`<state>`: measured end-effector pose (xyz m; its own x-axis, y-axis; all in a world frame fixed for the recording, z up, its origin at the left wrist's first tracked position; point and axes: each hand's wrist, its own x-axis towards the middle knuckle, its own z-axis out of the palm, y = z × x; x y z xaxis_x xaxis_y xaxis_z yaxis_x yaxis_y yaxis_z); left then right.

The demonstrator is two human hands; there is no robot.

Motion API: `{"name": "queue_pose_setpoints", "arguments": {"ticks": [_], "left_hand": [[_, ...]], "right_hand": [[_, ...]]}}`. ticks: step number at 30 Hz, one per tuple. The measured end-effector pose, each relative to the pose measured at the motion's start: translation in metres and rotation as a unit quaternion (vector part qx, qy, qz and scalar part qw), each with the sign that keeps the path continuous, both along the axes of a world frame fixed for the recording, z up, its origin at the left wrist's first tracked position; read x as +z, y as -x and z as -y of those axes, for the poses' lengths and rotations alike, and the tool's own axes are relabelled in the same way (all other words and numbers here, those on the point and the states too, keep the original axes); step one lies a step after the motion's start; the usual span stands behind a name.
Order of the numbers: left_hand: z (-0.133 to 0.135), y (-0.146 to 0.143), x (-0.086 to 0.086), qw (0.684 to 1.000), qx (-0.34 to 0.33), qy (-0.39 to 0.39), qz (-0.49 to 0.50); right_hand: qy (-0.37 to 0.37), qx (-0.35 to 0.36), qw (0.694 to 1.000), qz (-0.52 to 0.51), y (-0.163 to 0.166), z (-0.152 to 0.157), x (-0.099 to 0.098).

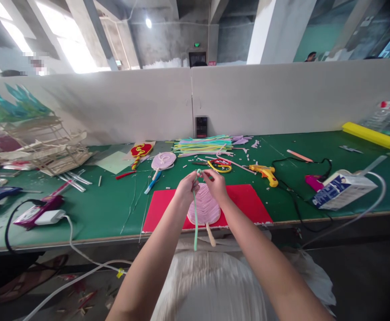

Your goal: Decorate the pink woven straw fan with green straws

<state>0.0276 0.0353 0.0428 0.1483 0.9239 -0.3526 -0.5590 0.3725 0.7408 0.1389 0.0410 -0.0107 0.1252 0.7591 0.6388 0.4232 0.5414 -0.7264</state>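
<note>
A light green pipe-cleaner-like strip (195, 223) hangs from my left hand (187, 186), its upper end bent into a small curl between both hands. My left fingers are closed on it. My right hand (216, 183) pinches the curled end from the other side. Beneath the hands, a pink fan-shaped piece (203, 207) with ridged strips lies on a red board (245, 203). Its pale wooden handle (210, 235) sticks out past the table's front edge. My fingers partly hide the curl.
Behind my hands lie yellow-handled scissors (222, 167), a pile of coloured strips (203, 146) and a round pink fan (163, 160). A yellow glue gun (265, 174) is to the right, near a milk carton (344, 189). A power strip (41, 213) with cables sits left.
</note>
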Motion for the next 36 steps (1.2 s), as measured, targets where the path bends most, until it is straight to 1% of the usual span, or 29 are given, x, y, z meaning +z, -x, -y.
{"name": "queue_pose_setpoints", "arguments": {"ticks": [4,7,9,11,13,16,20,24,28,36], "left_hand": [[0.0,-0.003,-0.008,0.99,0.04,-0.087,-0.101],[-0.002,-0.004,-0.013,0.965,0.062,-0.159,-0.201],[-0.004,-0.003,-0.016,0.931,0.078,-0.221,-0.279],[-0.005,-0.002,-0.017,0.887,0.084,-0.279,-0.359],[-0.004,-0.001,-0.016,0.844,0.083,-0.313,-0.427],[-0.002,-0.001,-0.015,0.803,0.088,-0.328,-0.489],[-0.003,0.001,-0.015,0.77,0.103,-0.351,-0.524],[-0.003,0.003,-0.016,0.739,0.114,-0.369,-0.552],[0.001,0.004,-0.015,0.723,0.116,-0.376,-0.568],[0.007,0.004,-0.008,0.7,0.1,-0.367,-0.604]], "right_hand": [[0.033,0.009,0.999,-0.033,0.0,-0.002,0.0],[0.056,0.023,0.996,-0.057,0.0,-0.004,-0.001],[0.066,0.039,0.994,-0.075,0.0,-0.004,-0.001],[0.074,0.057,0.992,-0.09,-0.001,-0.005,-0.001],[0.08,0.073,0.989,-0.102,-0.001,-0.006,-0.001],[0.089,0.093,0.985,-0.118,-0.002,-0.007,-0.002],[0.104,0.116,0.977,-0.143,-0.002,-0.007,-0.002],[0.114,0.121,0.975,-0.148,-0.001,-0.005,0.001],[0.113,0.122,0.975,-0.145,-0.001,-0.003,0.003],[0.114,0.127,0.976,-0.135,-0.001,-0.004,0.001]]}}
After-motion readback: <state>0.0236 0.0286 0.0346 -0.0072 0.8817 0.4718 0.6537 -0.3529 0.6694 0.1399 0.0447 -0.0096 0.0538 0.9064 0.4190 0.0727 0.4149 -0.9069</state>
